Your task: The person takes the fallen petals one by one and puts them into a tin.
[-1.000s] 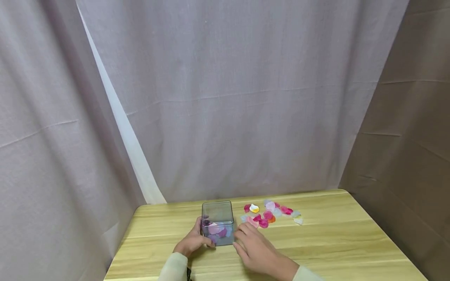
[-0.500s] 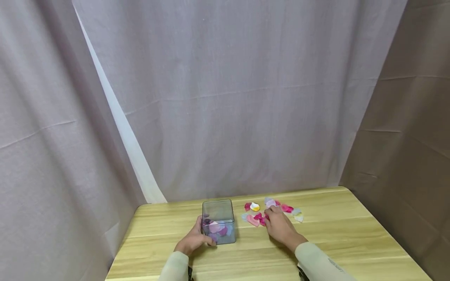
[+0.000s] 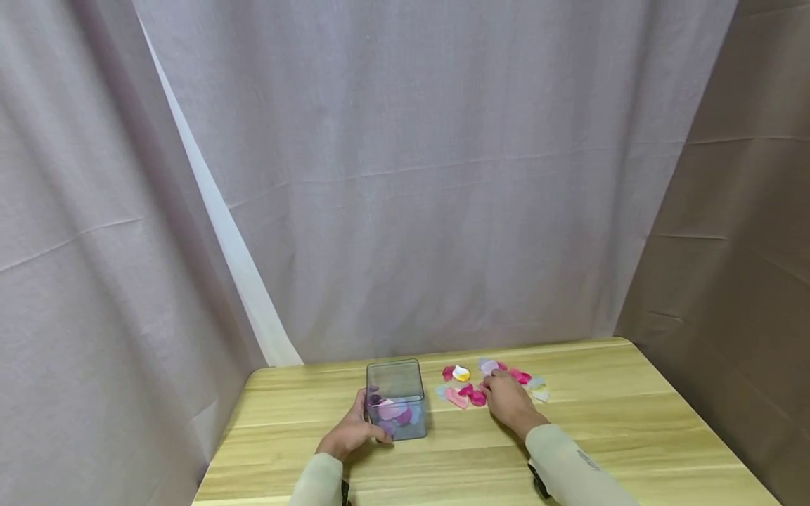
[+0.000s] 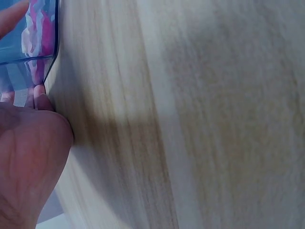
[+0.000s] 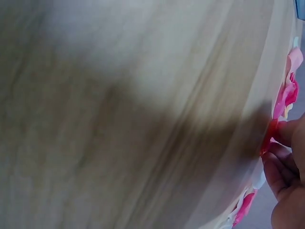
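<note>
A clear, grey-tinted plastic box (image 3: 416,429) stands open-topped on the table, with purple, pink and pale blue petals (image 3: 402,417) lying inside. My left hand (image 3: 353,430) grips it at the left side, thumb along the near face and fingers round the far side. To the right of the box, my right hand (image 3: 510,404) is down among loose artificial petals. In the right wrist view its thumb and fingertips pinch a red petal (image 5: 269,135). A light pink petal (image 3: 457,398) and a magenta petal (image 3: 477,398) lie left of that hand.
A white-and-yellow petal (image 3: 461,374) lies farther back, beside a dark pink one (image 3: 448,372). More petals (image 3: 520,377) lie beyond and right of the right hand. The wooden table (image 3: 607,422) ends at grey curtains (image 3: 443,246) behind and at the sides.
My right hand has moved from the box's right side out to the loose petals and covers the spot where an orange-red one lay. The left hand still holds the box.
</note>
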The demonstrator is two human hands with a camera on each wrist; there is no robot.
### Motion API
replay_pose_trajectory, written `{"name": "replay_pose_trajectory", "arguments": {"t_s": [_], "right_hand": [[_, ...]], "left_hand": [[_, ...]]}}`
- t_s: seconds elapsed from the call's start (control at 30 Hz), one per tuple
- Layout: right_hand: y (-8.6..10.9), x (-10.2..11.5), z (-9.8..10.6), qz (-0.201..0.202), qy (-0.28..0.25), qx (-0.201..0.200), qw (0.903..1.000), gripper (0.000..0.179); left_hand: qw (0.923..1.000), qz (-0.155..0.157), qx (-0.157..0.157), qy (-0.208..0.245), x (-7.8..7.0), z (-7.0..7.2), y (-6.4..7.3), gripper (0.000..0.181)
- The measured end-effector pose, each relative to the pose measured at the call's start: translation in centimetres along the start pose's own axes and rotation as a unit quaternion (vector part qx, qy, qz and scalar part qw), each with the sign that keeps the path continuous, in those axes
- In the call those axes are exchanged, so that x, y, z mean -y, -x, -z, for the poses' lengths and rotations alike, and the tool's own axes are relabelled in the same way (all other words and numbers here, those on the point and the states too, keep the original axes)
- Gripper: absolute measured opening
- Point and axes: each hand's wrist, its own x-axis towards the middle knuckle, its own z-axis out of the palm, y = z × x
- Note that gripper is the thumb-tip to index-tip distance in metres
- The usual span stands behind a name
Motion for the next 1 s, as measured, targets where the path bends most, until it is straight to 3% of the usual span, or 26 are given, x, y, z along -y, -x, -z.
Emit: {"name": "replay_pose_trajectory", "arguments": {"t_s": [0.27, 0.5, 0.7, 0.9, 1.0], "right_hand": [[0.4, -0.4, 0.2, -0.008, -0.033, -0.019, 0.9993, 0.015], [0.3, 0.2, 1.0, 0.008, -0.091, -0.111, 0.9896, 0.011], [0.3, 3.4, 3.9, 0.032, -0.135, -0.149, 0.9791, 0.007], [1.8, 7.9, 6.3, 0.052, -0.229, -0.156, 0.9596, 0.005], [2.5, 9.7, 6.6, 0.077, -0.248, -0.167, 0.9512, 0.006]], "left_hand": [[0.9999, 0.007, -0.007, -0.003, -0.1, -0.1, -0.2, 0.112], [1.0, 0.008, -0.004, 0.002, 0.0, -0.1, -0.4, 0.111], [1.0, 0.002, -0.003, 0.002, -0.2, -0.1, -0.2, 0.111], [1.0, 0.003, -0.006, 0.003, -0.2, -0.1, 0.0, 0.111], [1.0, 0.003, -0.007, 0.0, -0.1, -0.1, -0.1, 0.111]]}}
